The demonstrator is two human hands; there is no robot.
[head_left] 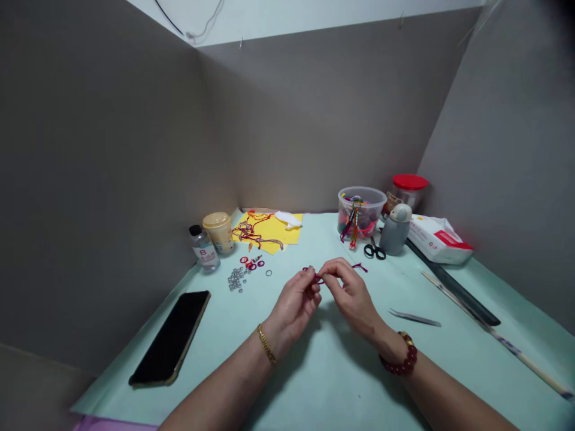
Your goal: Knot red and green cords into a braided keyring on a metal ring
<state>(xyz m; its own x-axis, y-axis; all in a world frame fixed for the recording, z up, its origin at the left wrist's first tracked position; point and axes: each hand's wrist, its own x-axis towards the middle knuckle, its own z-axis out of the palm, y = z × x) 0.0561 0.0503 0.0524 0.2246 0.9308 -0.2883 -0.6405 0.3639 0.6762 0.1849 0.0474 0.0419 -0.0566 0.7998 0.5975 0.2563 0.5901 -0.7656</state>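
Note:
Both hands meet over the middle of the table (287, 383). A thin dark red cord (320, 279) runs between my fingertips. My left hand (296, 302), with a gold bracelet at the wrist, pinches the cord between thumb and fingers, palm turned partly up. From the other side, my right hand (353, 296) pinches the same cord with thumb and index finger; a dark red bead bracelet is on that wrist. The frayed cord end (360, 267) sticks out past the right knuckles. How the cord is looped at the fingertips is too small to tell.
Left: phone (173, 338), bottle (205, 248), lidded cup (218, 231), metal beads (236, 279), red rings (252, 264), yellow sheet (287, 235) with cords. Right: tub (362, 209) of cords, scissors (374, 250), grey bottle (396, 232), red-lidded jar (408, 190), tissue pack (440, 239), tweezers (415, 318), long rods (494, 335).

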